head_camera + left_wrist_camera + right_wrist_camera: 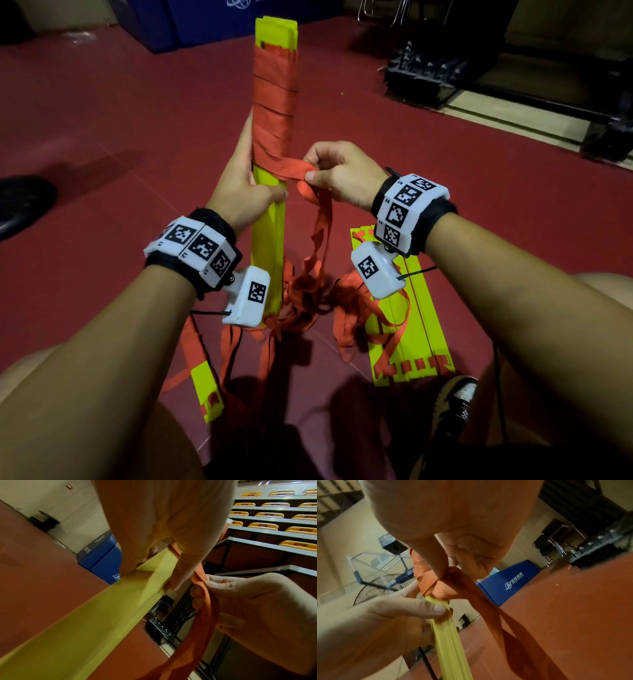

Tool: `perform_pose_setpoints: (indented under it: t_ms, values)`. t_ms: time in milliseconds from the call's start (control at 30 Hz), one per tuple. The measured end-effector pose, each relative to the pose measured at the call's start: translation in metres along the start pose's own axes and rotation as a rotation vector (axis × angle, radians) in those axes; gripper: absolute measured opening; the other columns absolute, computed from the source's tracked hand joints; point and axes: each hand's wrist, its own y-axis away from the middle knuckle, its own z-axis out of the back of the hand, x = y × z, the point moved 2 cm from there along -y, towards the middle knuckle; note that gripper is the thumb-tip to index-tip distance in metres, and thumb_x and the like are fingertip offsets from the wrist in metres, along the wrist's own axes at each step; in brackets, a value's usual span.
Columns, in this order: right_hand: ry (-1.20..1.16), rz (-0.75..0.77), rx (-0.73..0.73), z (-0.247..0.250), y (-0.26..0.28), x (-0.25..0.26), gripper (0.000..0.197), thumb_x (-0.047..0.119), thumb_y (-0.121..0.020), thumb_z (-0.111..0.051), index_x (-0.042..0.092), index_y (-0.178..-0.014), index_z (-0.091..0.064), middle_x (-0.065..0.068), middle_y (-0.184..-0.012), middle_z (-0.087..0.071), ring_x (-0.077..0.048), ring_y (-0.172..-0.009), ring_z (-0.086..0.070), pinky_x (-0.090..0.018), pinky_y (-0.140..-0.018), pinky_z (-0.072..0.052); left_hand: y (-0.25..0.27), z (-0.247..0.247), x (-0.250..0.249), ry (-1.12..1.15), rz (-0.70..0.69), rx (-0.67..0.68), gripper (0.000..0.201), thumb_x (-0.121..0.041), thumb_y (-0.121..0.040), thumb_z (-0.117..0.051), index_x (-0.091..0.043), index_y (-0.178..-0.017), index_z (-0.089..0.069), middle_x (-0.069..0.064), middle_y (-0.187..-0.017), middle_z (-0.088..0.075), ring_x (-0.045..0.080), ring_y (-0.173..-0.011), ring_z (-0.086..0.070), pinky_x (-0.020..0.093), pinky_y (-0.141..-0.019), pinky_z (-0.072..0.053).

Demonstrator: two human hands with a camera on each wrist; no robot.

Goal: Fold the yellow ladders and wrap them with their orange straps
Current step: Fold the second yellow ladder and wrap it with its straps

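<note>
Gripping the folded ladder (pixel 268 222) just below the last orange turn, the left hand (pixel 245 192) is closing thumb and fingers round the stack of yellow slats and holding it up off the red floor (pixel 102 137), tilted away from the person. The right hand (pixel 342 174) is pinching the strap (pixel 294 169) between thumb and curled fingers just beside the stack, pulling a fresh turn across it.

The stack is looking light and stiff: thin, flat plastic slats lying face to face, smooth and probably slippery against one another, so a firm squeeze across the flat faces, close to the working turn, is likely the best hold to stop them fanning out. The strap is soft woven webbing, flat and limp, twisting freely where it is hanging slack; it will likely need steady tension and a hold near the bundle to be laid flat. The upper half of the stack is already covered in overlapping orange bands, while the lower half is showing bare yellow.

A loose tangle of strap (pixel 308 291) is trailing down to the floor. A second ladder (pixel 418 325) is lying flat near the right forearm, unwrapped.
</note>
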Motion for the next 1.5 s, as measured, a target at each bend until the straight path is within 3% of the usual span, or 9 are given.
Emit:
perform_pose_setpoints:
  t_ms: [200, 533, 667, 800, 967, 1067, 1167, 1367, 1500]
  values:
    - [-0.002, -0.005, 0.032, 0.0, 0.002, 0.003, 0.025, -0.004, -0.093, -0.054, 0.017, -0.078, -0.052, -0.012, -0.081, -0.069, 0.004, -0.04, -0.05, -0.009, -0.041, -0.032, 0.001, -0.003, -0.001, 0.01, 0.002, 0.014, 0.12, 0.024, -0.068, -0.065, -0.029, -0.163, -0.014, -0.003, -0.123, -0.061, 0.016, -0.084, -0.061, 0.04, -0.071, -0.055]
    - [0.071, 0.073, 0.076, 0.0, -0.002, 0.001, 0.027, 0.022, -0.101, -0.055, 0.022, -0.075, -0.058, 0.013, -0.061, -0.047, -0.006, -0.059, -0.041, -0.023, -0.061, -0.035, 0.004, -0.002, -0.004, 0.043, 0.007, 0.045, 0.118, 0.014, -0.065, -0.07, -0.028, -0.162, -0.019, -0.016, -0.098, -0.062, 0.013, -0.083, -0.059, 0.038, -0.075, -0.055]
    - [0.154, 0.135, 0.041, 0.001, -0.005, -0.004, 0.011, 0.035, -0.087, -0.066, 0.03, -0.079, -0.062, 0.011, -0.072, -0.062, -0.009, -0.071, -0.054, -0.035, -0.077, -0.047, 0.004, -0.002, -0.003, 0.05, 0.023, 0.079, 0.114, 0.018, -0.068, -0.069, -0.025, -0.161, -0.02, -0.018, -0.091, -0.061, 0.01, -0.08, -0.06, 0.031, -0.07, -0.055]
    - [0.193, 0.13, -0.074, 0.001, -0.01, -0.011, 0.034, 0.065, -0.064, -0.063, 0.036, -0.081, -0.063, 0.008, -0.073, -0.064, -0.016, -0.073, -0.058, -0.045, -0.081, -0.053, 0.005, -0.004, -0.005, 0.046, 0.044, 0.113, 0.11, 0.024, -0.073, -0.066, -0.024, -0.161, -0.019, -0.009, -0.102, -0.063, 0.01, -0.088, -0.063, 0.027, -0.071, -0.054]
    - [0.073, 0.141, -0.032, -0.002, -0.011, -0.009, 0.044, 0.05, -0.073, -0.068, 0.022, -0.106, -0.074, 0.001, -0.101, -0.076, -0.023, -0.103, -0.068, -0.045, -0.099, -0.049, 0.005, -0.007, -0.004, 0.051, 0.045, 0.16, 0.106, 0.029, -0.078, -0.06, -0.016, -0.161, -0.012, -0.009, -0.103, -0.057, -0.001, -0.073, -0.059, 0.019, -0.06, -0.05]
    - [0.032, 0.124, -0.067, -0.002, -0.011, -0.01, 0.043, 0.043, -0.074, -0.071, 0.02, -0.109, -0.076, 0.006, -0.106, -0.076, -0.015, -0.108, -0.067, -0.042, -0.104, -0.047, 0.005, -0.008, -0.004, 0.042, 0.03, 0.163, 0.114, 0.021, -0.077, -0.073, -0.018, -0.161, -0.006, -0.009, -0.119, -0.055, -0.002, -0.106, -0.061, 0.022, -0.082, -0.054]
    - [-0.028, 0.126, -0.079, -0.003, -0.011, -0.01, 0.038, 0.035, -0.075, -0.075, 0.015, -0.107, -0.077, 0.005, -0.104, -0.076, -0.015, -0.106, -0.068, -0.041, -0.104, -0.047, 0.004, -0.008, -0.001, -0.013, 0.029, 0.142, 0.113, 0.012, -0.078, -0.078, -0.019, -0.159, -0.005, -0.017, -0.12, -0.054, -0.002, -0.114, -0.058, 0.026, -0.088, -0.054]
    - [0.034, 0.129, -0.104, -0.008, -0.013, -0.01, 0.035, 0.052, -0.064, -0.079, 0.028, -0.09, -0.078, 0.009, -0.089, -0.074, -0.01, -0.09, -0.068, -0.039, -0.094, -0.051, 0.006, -0.003, 0.007, -0.067, 0.134, 0.052, 0.093, -0.015, -0.062, -0.08, -0.027, -0.143, -0.035, -0.009, -0.091, -0.057, 0.011, -0.078, -0.058, 0.034, -0.068, -0.05]
    - [0.144, 0.121, -0.132, -0.003, -0.012, -0.012, 0.027, 0.057, -0.071, -0.078, 0.032, -0.081, -0.076, 0.009, -0.068, -0.066, -0.004, -0.066, -0.055, -0.028, -0.069, -0.046, 0.006, -0.002, 0.005, -0.017, 0.121, 0.036, 0.106, 0.001, -0.066, -0.083, -0.023, -0.154, -0.029, -0.005, -0.096, -0.061, 0.007, -0.077, -0.064, 0.028, -0.063, -0.053]
